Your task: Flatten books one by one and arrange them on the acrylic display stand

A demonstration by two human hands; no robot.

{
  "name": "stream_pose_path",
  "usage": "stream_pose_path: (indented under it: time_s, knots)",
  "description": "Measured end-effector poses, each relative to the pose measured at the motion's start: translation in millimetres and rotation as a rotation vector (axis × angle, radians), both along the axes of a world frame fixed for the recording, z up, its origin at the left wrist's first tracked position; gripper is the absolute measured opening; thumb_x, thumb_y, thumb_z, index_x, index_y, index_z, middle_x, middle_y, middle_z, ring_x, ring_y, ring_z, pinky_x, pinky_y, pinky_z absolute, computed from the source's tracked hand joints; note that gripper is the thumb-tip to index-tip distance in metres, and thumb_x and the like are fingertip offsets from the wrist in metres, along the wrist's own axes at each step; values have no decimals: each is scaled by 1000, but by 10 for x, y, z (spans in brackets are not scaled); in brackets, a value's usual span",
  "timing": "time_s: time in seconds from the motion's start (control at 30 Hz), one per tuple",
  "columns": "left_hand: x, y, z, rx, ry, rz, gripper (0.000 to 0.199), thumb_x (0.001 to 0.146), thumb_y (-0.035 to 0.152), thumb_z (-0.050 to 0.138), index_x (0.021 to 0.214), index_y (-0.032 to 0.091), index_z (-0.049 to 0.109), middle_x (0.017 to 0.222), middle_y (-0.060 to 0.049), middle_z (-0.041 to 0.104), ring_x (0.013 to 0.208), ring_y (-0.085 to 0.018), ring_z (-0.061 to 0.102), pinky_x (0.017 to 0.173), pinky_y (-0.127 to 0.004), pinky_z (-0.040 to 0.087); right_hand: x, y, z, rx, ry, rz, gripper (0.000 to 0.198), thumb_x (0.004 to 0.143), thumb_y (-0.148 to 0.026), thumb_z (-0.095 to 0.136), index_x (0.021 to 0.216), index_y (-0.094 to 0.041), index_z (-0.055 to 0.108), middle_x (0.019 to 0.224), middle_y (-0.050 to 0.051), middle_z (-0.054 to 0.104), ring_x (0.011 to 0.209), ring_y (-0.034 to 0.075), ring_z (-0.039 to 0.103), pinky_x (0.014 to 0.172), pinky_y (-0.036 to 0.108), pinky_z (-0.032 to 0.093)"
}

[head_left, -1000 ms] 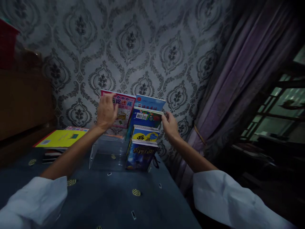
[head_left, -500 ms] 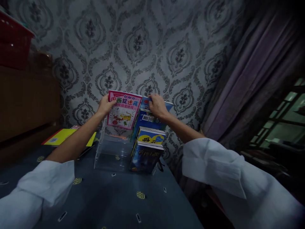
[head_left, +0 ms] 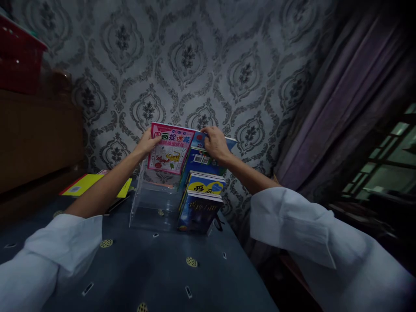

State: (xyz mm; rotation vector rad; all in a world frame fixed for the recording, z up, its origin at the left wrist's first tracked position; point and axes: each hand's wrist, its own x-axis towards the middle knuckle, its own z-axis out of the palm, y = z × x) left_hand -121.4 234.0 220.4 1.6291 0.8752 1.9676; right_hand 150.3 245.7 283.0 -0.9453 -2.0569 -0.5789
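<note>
My left hand [head_left: 147, 143] pinches the upper left edge of a pink picture book [head_left: 169, 158], thumb on its cover. The book stands upright in the left back part of a clear stepped rack [head_left: 152, 207]. My right hand [head_left: 216, 144] is closed over the top edge of a blue book [head_left: 198, 139] at the back right of the rack; some fingertips are hidden behind it. In front of that book, in descending tiers, stand a blue book with barcodes [head_left: 205, 159], a yellow and blue book [head_left: 208, 185] and a dark blue book [head_left: 199, 214].
A yellow book [head_left: 82, 185] with a red edge lies at the left, partly behind my left forearm. The rack stands on a dark patterned tabletop [head_left: 156, 268] against a wallpapered wall [head_left: 208, 65]. A wooden cabinet [head_left: 35, 134] is at the left, a purple curtain [head_left: 328, 117] at the right.
The pink book and my left hand have shifted slightly right, closer to the blue book. My right hand keeps nearly the same place on its book.
</note>
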Motion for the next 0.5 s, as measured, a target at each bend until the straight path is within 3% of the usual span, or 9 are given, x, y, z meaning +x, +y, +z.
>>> stream_pose_path:
  time_s: [0.23,0.5]
  knots:
    - [-16,-69,30,-21,-27,-115,46,62,29,76,104,16,60,94,-5,73,92,-23,68,96,-42,50,-44,39,34,-3,-41,4,35,82,-8,45,110,-17,64,109,16,65,105,33,57,92,48,45]
    - [-7,-122,22,-33,-6,-111,46,65,30,78,105,16,60,96,-5,74,97,-25,68,96,-44,51,-40,97,57,19,-69,45,35,85,-12,45,113,-18,65,114,16,68,108,33,58,94,49,47]
